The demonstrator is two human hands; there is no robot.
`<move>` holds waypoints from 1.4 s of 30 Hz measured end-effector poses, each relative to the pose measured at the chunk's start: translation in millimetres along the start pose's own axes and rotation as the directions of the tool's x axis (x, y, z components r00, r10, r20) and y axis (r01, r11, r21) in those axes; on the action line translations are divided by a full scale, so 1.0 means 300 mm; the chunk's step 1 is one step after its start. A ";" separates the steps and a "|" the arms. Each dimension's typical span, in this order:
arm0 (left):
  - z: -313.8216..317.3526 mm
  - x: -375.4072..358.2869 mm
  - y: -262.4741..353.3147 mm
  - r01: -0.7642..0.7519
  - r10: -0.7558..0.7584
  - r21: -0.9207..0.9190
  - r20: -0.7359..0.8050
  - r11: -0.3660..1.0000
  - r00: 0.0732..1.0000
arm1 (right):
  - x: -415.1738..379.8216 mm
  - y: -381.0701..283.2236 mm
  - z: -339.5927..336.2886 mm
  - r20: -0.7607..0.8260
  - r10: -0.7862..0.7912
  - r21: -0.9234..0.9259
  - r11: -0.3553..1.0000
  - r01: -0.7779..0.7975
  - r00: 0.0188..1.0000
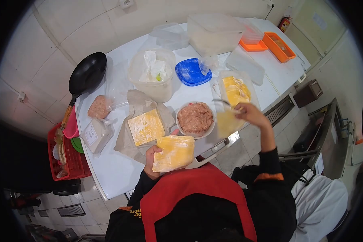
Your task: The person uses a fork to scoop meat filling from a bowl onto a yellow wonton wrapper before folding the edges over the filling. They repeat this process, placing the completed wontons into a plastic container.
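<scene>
My left hand [151,161] is closed around the edge of a stack of yellow dough wrappers [174,153], square and dusted with white flour. My right hand [252,115] pinches a single thin wrapper [228,123], blurred by motion, beside the bowl. A thin dark curved thing shows by these fingers; I cannot make out what it is. Minced meat [195,117] fills a round white bowl [180,128] between my hands. Another wrapper stack [146,127] lies on brown paper [127,149] left of the bowl. Folded yellow wrappers [236,89] sit in a clear plastic container [252,94] beyond my right hand.
On the white table [113,175] stand a tall floury tub [151,86], a blue lid [192,72], a black wok [88,72], bagged meat [99,108] and a labelled flour bag [96,135]. Clear bins [213,34] and an orange tray [278,46] are farther back. A red crate [70,163] is at left.
</scene>
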State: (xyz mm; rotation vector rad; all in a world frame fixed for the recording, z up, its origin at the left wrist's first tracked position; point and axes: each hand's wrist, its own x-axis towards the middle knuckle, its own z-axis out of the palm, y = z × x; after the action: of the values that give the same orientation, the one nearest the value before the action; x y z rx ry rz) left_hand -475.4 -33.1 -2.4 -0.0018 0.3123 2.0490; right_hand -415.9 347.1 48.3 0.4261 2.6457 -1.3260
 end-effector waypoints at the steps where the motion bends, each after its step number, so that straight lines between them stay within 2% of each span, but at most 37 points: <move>1: -0.002 -0.002 0.003 -0.018 0.018 -0.003 -0.004 1.000 1.000 | 0.042 0.043 -0.059 0.010 0.025 0.004 1.000 -0.025 1.000; 3: -0.007 -0.006 0.005 -0.060 0.060 -0.008 -0.010 0.998 0.998 | 0.163 0.200 -0.142 -0.035 -0.051 -0.060 0.997 0.049 0.998; 6: -0.010 -0.022 0.007 -0.144 0.149 0.068 -0.064 0.987 0.987 | 0.299 0.330 -0.194 -0.054 -0.008 -0.214 0.977 -0.004 0.999; 9: -0.037 -0.051 0.001 -0.249 0.249 -0.015 -0.002 0.968 0.969 | 0.340 0.373 -0.181 -0.170 0.022 -0.396 0.914 -0.089 0.985; 12: -0.061 -0.081 -0.011 -0.370 0.372 -0.159 -0.020 0.915 0.928 | 0.305 0.372 -0.145 -0.357 0.074 -0.458 0.855 -0.244 0.931; 15: -0.181 -0.138 -0.007 -0.356 0.329 -0.117 -0.201 0.927 0.923 | 0.212 0.284 -0.117 -0.581 0.064 -0.406 0.841 -0.357 0.811; 18: -0.251 -0.155 -0.007 -0.247 0.219 -0.208 -0.149 0.946 0.964 | 0.079 0.118 -0.082 -0.447 0.109 -0.268 0.931 -0.249 0.888; 20: -0.213 -0.126 -0.013 -0.171 0.134 -0.164 -0.211 0.972 0.968 | -0.011 0.064 -0.026 -0.292 -0.027 -0.220 0.975 -0.040 0.956; 22: -0.213 -0.089 -0.027 -0.082 0.058 -0.074 -0.284 0.994 0.957 | -0.111 -0.077 0.046 -0.129 -0.043 -0.214 0.977 0.014 0.991; 24: -0.171 -0.065 -0.034 0.014 -0.018 -0.018 -0.262 1.000 0.965 | -0.174 -0.116 0.134 -0.009 -0.166 -0.219 0.963 0.160 0.986; 27: -0.205 -0.013 -0.040 0.132 -0.119 0.056 -0.192 0.990 0.974 | -0.234 -0.196 0.258 -0.041 -0.033 -0.449 0.893 0.011 0.999; 30: -0.194 0.039 -0.042 0.213 -0.202 0.129 -0.094 0.968 0.975 | -0.234 -0.202 0.342 -0.178 -0.014 -0.505 0.860 -0.079 0.984; 32: -0.159 0.066 -0.047 0.225 -0.227 0.172 -0.008 0.959 0.974 | -0.228 -0.214 0.369 -0.197 -0.003 -0.560 0.821 -0.110 0.980; 35: -0.160 0.091 -0.053 0.227 -0.226 0.504 -0.065 0.833 0.972 | -0.223 -0.237 0.414 -0.193 0.008 -0.643 0.754 -0.132 0.981; 38: -0.187 0.108 -0.067 0.212 -0.208 0.491 -0.064 0.845 0.976 | -0.205 -0.230 0.462 -0.156 0.023 -0.690 0.713 -0.126 0.988; 41: -0.189 0.100 -0.047 0.305 -0.290 0.315 -0.093 0.899 0.952 | -0.184 -0.229 0.458 -0.090 -0.005 -0.726 0.685 -0.062 0.996; 42: -0.202 0.098 -0.052 0.292 -0.284 0.239 -0.066 0.926 0.956 | -0.178 -0.229 0.449 -0.064 -0.021 -0.737 0.675 -0.033 0.998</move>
State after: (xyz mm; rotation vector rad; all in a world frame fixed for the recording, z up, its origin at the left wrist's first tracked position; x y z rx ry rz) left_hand -483.9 -14.1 -68.4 0.0703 0.5514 1.7086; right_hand -386.0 190.3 33.9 0.3466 2.9207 -0.1295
